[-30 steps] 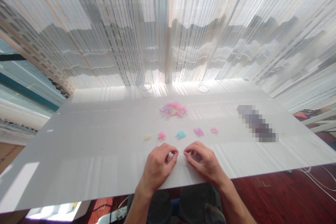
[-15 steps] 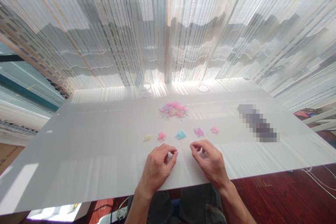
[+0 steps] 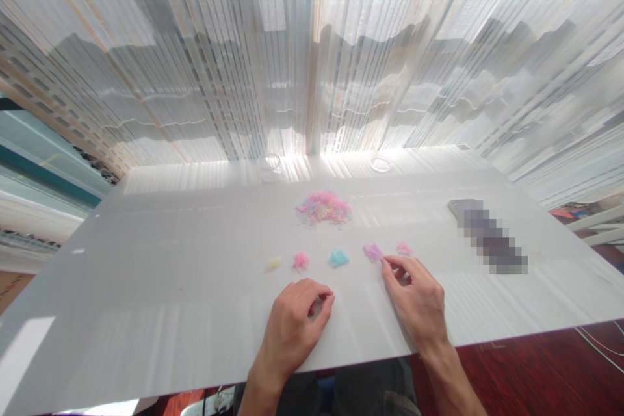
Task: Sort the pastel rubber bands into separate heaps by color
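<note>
My left hand (image 3: 301, 315) rests near the table's front with thumb and forefinger pinched together; whatever may be in the pinch is too small to make out. Thumb and forefinger of my right hand (image 3: 413, 292) are pressed together at the lower right edge of a purple pile (image 3: 372, 251) of thin small strands, perhaps tiny rubber bands. In the same row lie a pale yellow pile (image 3: 273, 264), a hot pink pile (image 3: 301, 261), a turquoise pile (image 3: 338, 258) and a light pink pile (image 3: 403, 248). Behind them is a larger mixed-colour heap (image 3: 324, 208).
A white table (image 3: 146, 286) carries everything. Two clear round containers or lids, one at left (image 3: 270, 162) and one at right (image 3: 381, 164), stand at its back edge by the striped curtain (image 3: 292, 78). A phone-like object (image 3: 487, 234), partly pixelated, lies to the right.
My right hand has moved right and reached the purple pile from the bare table in front of the row. My left hand stays pinched in nearly the same place. The view has shifted slightly.
</note>
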`<action>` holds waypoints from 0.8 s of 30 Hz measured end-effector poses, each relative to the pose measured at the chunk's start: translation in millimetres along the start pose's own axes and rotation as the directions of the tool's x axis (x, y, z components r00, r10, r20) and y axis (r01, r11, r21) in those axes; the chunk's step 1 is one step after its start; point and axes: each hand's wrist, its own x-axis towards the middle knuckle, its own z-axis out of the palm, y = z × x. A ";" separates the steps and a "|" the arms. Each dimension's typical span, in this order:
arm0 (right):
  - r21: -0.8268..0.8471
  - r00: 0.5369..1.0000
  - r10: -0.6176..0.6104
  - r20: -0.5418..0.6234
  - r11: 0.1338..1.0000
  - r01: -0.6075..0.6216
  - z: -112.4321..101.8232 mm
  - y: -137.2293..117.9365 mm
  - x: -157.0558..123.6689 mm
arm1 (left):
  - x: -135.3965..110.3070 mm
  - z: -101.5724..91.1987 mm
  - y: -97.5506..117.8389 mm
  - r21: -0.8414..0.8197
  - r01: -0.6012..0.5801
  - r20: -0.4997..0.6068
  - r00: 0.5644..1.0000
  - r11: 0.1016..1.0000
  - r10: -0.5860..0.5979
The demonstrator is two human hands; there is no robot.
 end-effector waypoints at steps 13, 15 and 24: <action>-0.003 1.000 0.028 0.014 1.000 -0.027 1.0 1.6 0.3 | -0.3 0.8 -0.3 0.004 -0.001 0.005 1.000 1.000 0.001; -0.002 0.999 0.033 0.017 0.999 -0.033 1.3 1.8 0.2 | -0.4 0.7 -0.3 0.004 0.003 0.008 1.000 1.000 -0.003; 0.011 0.995 0.100 -0.006 0.995 -0.100 2.9 1.1 5.6 | -0.5 0.0 -0.6 0.010 0.010 0.017 1.000 1.000 -0.010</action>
